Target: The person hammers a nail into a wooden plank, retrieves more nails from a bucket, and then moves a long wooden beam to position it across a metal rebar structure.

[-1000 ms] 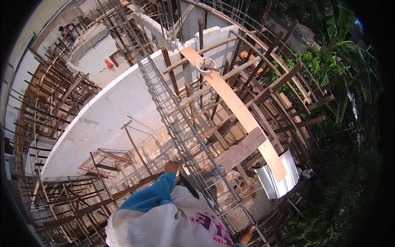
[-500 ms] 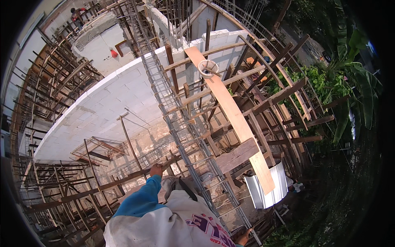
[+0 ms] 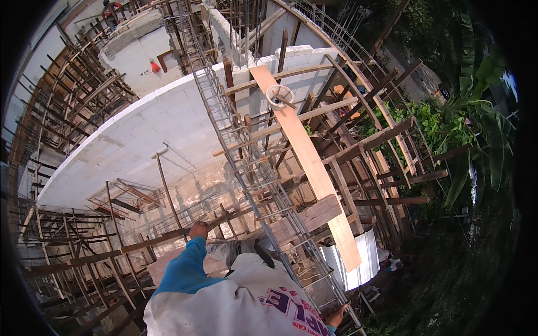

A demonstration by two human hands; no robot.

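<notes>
My left hand [image 3: 198, 229] is closed over a long wooden rail [image 3: 159, 241] in front of my body, at the lower middle. At the lower right my right hand [image 3: 336, 316] grips the near end of a long steel rebar cage [image 3: 263, 190]. This cage slants from there up to the far side, past my right side. The fingers of the right hand show only in part. Below my chest, a wide plank [image 3: 162, 270] partly shows beside my legs.
A pale plank [image 3: 305, 148] carries a bucket [image 3: 279, 97] at its far end. Right of the cage stand wooden scaffold poles [image 3: 375, 140] and a white corrugated sheet [image 3: 358, 262]. A curved white block wall [image 3: 140, 134] spans the left. Far off, a person [image 3: 109, 14] works.
My view has turned a little, so the scene sits slightly further left. Both hands keep their hold on the rail and the cage.
</notes>
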